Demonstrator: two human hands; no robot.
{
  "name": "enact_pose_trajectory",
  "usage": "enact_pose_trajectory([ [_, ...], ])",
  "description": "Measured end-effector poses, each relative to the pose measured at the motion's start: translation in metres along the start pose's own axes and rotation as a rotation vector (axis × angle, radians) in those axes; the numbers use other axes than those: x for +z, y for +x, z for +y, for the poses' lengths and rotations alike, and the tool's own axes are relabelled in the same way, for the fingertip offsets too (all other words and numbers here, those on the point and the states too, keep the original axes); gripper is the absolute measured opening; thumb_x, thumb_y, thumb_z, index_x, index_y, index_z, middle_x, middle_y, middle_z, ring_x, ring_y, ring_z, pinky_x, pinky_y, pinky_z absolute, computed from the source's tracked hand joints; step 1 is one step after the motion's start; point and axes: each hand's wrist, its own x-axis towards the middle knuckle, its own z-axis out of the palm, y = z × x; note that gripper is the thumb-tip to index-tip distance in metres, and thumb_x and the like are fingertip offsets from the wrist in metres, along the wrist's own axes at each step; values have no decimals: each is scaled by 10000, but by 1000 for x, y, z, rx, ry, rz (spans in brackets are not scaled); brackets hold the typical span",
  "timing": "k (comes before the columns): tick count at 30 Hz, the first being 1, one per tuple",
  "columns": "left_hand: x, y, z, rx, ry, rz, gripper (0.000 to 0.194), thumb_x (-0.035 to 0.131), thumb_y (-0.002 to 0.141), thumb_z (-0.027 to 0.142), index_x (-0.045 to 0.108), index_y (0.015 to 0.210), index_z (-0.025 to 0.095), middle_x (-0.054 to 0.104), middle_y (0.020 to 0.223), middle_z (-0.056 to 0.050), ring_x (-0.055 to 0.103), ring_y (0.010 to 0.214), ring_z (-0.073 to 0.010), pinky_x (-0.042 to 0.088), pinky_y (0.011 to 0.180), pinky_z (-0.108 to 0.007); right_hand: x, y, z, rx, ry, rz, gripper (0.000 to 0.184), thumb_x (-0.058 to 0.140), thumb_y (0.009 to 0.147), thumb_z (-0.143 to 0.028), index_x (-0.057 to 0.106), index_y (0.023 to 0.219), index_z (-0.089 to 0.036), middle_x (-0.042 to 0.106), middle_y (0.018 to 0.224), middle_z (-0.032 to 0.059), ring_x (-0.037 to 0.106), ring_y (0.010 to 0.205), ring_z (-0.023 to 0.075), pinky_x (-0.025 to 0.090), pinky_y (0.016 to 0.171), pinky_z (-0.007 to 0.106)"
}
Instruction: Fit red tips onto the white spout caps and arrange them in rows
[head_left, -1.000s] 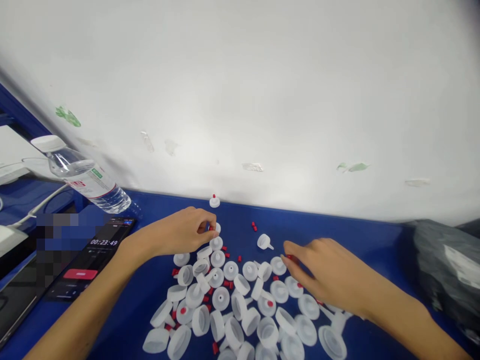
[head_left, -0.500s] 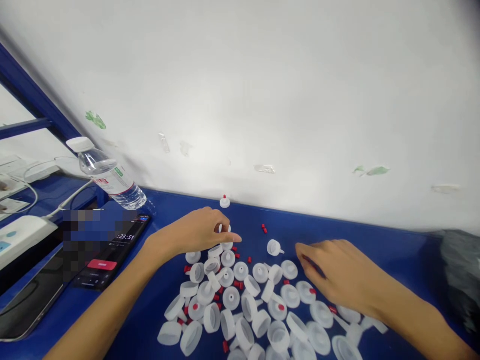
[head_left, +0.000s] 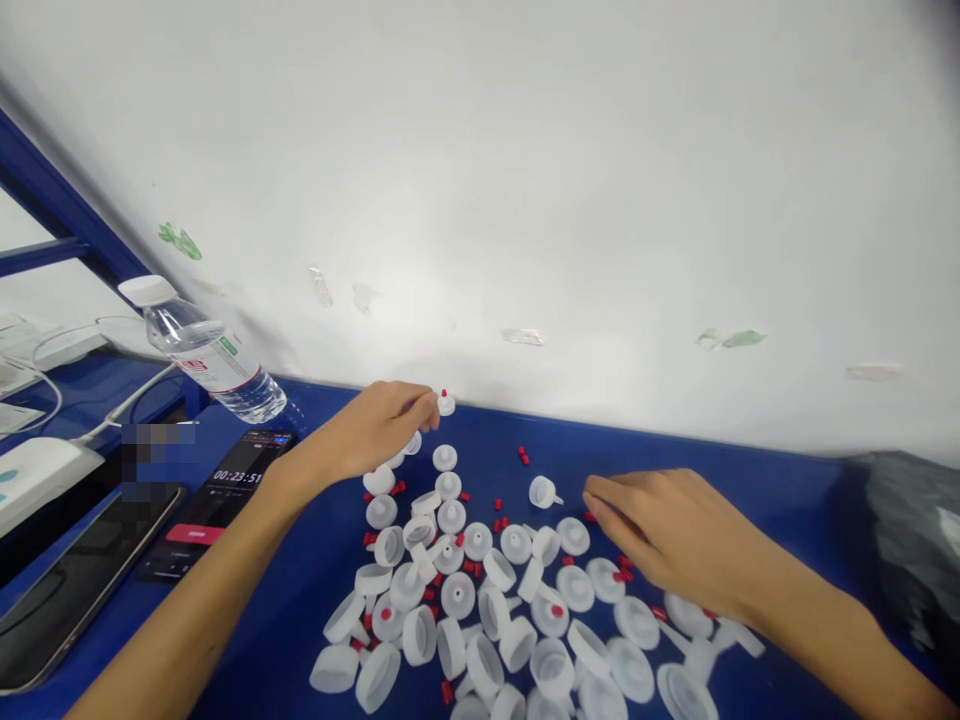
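Beside the wall, my left hand (head_left: 386,425) has its thumb and fingers pinched at the left edge of a white spout cap (head_left: 447,406) with a red tip, which stands upright. To the right, my right hand (head_left: 667,530) rests low over the table, fingers curled together. A small red tip (head_left: 590,517) peeks out under its fingertips; whether it is held is hidden. Left of those fingertips lies a loose white spout cap (head_left: 543,492). Below and between my hands spreads a pile of white spout caps (head_left: 457,595), mixed with small red tips (head_left: 448,691).
A tilted-looking water bottle (head_left: 217,365) stands at the left by the wall. Two phones, one showing a timer (head_left: 236,475) and one dark (head_left: 82,590), lie left of my left forearm. A white power strip (head_left: 45,470) is beyond them. A black plastic bag (head_left: 911,560) sits at the right edge.
My left hand has moved up and left from the pile's far edge to the red-tipped cap by the wall, uncovering several white caps and red tips. My right hand has barely moved.
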Motion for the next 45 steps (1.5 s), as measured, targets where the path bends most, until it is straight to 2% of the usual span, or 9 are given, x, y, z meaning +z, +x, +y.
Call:
enact_pose_trajectory([
  [4, 17, 17, -26, 82, 133, 242, 379, 421, 980, 378, 689, 1189, 210, 704, 1140, -67, 646, 851, -202, 472, 838, -332, 1, 1, -1, 0, 3, 8, 351, 347, 1053, -317, 503, 753, -224, 621, 644, -16, 553, 521, 152, 168, 539, 327],
  [9, 31, 25, -40, 148, 96, 186, 453, 405, 1008, 390, 622, 1346, 179, 671, 1313, -91, 655, 1049, -230, 484, 930, -332, 3, 2, -3, -5, 2, 6, 374, 330, 1069, -327, 503, 756, -220, 629, 657, -13, 585, 551, 159, 175, 550, 327],
  [15, 29, 25, -32, 140, 127, 145, 348, 445, 999, 344, 715, 1177, 215, 744, 1163, -51, 686, 945, -218, 502, 861, -326, 4, 2, -3, 1, -6, -14, 380, 320, 1080, -361, 499, 773, -228, 629, 674, -21, 601, 571, 170, 171, 554, 330],
  [17, 29, 25, -30, 126, 139, 163, 355, 438, 1003, 341, 681, 1232, 221, 749, 1134, -46, 688, 944, -225, 509, 859, -344, 5, 2, -3, 3, -8, -17, 383, 318, 1082, -368, 494, 772, -229, 623, 673, -24, 603, 574, 171, 176, 554, 329],
  [22, 31, 30, -37, 200, 169, 155, 443, 386, 1018, 291, 571, 1403, 177, 638, 1385, -75, 580, 1276, -245, 429, 1078, -374, 7, 2, -1, -8, -9, 0, 385, 323, 1082, -382, 490, 770, -232, 617, 669, -29, 600, 571, 168, 177, 553, 329],
  [31, 27, 29, -31, 177, 121, 50, 206, 543, 925, 251, 746, 958, 243, 764, 961, -5, 692, 882, -197, 496, 755, -278, 6, 2, -2, -12, -9, 15, 393, 318, 1084, -388, 472, 757, -233, 595, 647, -35, 587, 557, 165, 188, 550, 323],
  [37, 31, 31, -35, 139, 61, 43, 238, 606, 893, 250, 741, 1087, 218, 769, 954, -26, 704, 852, -187, 507, 752, -267, 8, 2, -1, -16, -2, 4, 393, 318, 1084, -393, 487, 766, -236, 615, 669, -34, 604, 575, 169, 193, 551, 327],
  [41, 31, 31, -36, 124, 42, -4, 157, 639, 879, 285, 774, 905, 209, 780, 882, -26, 718, 806, -186, 514, 723, -258, 7, 2, -1, -15, 2, 4, 400, 325, 1084, -383, 497, 756, -233, 619, 665, -30, 608, 576, 166, 199, 552, 330],
  [45, 27, 28, -29, 124, 97, -18, 140, 646, 843, 228, 781, 876, 210, 784, 848, -26, 724, 794, -190, 512, 699, -253, 7, 1, -1, -35, -3, 14, 393, 327, 1085, -376, 503, 763, -233, 626, 670, -26, 608, 576, 167, 196, 552, 329],
])
